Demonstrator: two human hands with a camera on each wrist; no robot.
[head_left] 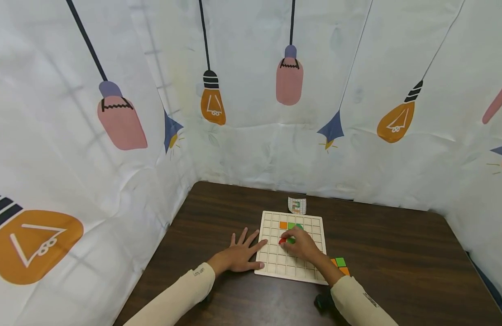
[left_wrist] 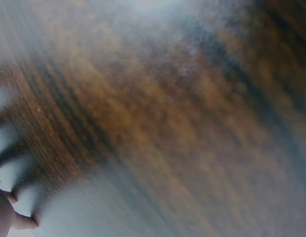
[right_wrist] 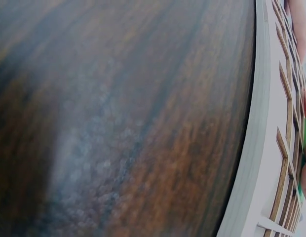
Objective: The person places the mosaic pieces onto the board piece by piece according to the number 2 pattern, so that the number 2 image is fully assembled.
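Pinching the red piece [head_left: 282, 241] on the board [head_left: 275, 262], my right hand [head_left: 303, 246] is crowding the green piece [head_left: 291, 241], perhaps risking a nudge; my left hand [head_left: 241, 255], fingers spread at the edge, could be slipping.

On the table [head_left: 397, 253] lies a grid board [head_left: 275, 267] bearing tiles [head_left: 283, 225], with a pattern card [head_left: 297, 206] at its far edge and more tiles [head_left: 341, 261] just right.

Soft, even light fills the head view, with faint grid-like shadows on the curtain [head_left: 251, 154] at left. Both wrist views blur the table [left_wrist: 158, 128]; glare whitens the left one's top, and distortion bows the board [right_wrist: 254, 148] in the right.
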